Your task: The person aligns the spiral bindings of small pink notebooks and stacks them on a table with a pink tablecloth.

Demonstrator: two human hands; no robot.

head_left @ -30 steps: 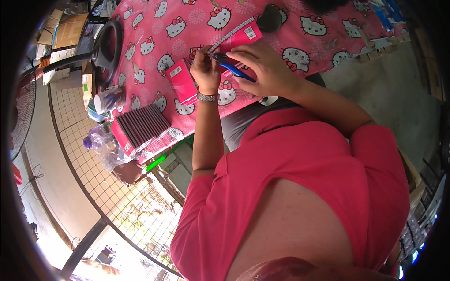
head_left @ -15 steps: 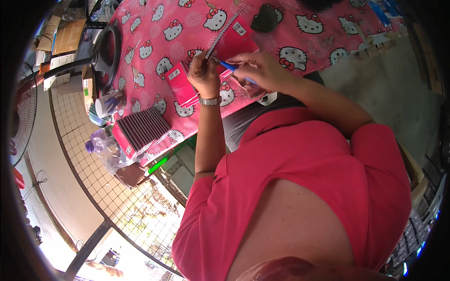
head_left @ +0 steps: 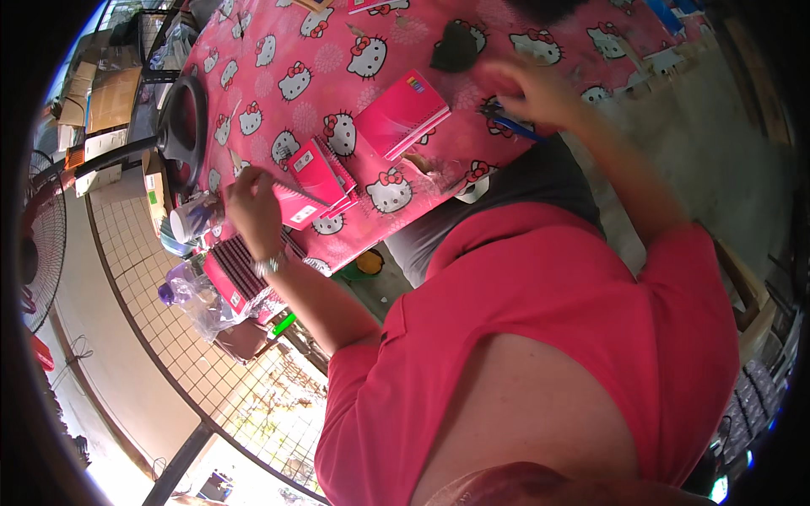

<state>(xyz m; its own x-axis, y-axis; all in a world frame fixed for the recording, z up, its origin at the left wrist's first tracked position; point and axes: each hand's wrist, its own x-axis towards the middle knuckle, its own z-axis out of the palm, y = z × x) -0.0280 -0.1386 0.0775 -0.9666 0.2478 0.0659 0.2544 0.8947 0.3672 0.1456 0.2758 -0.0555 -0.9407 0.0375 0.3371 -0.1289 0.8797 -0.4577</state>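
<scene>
My left hand (head_left: 251, 207), at the left side of the table, is closed on the edge of a pink spiral notebook (head_left: 297, 207). The notebook overlaps a small pile of pink spiral notebooks (head_left: 317, 171). Just in front of my wrist is a row of stacked notebooks (head_left: 228, 274), their dark spirals facing up. My right hand (head_left: 536, 94) is smeared by motion at the right, its fingers stretched leftward and seemingly holding nothing. Right below it are blue-handled pliers (head_left: 521, 128), near the table edge. Another pink notebook pile (head_left: 402, 114) lies between my hands.
A pink cartoon-cat cloth (head_left: 270, 84) covers the table. A dark flat piece (head_left: 456, 46) lies beyond the notebooks. A clear jar (head_left: 196, 216) and a plastic bag (head_left: 198, 295) crowd the left edge, with a black fan (head_left: 184, 122) beyond.
My left hand has moved left and nearer, carrying a notebook from the middle pile. My right hand has drawn away to the right, and the pliers are now below it.
</scene>
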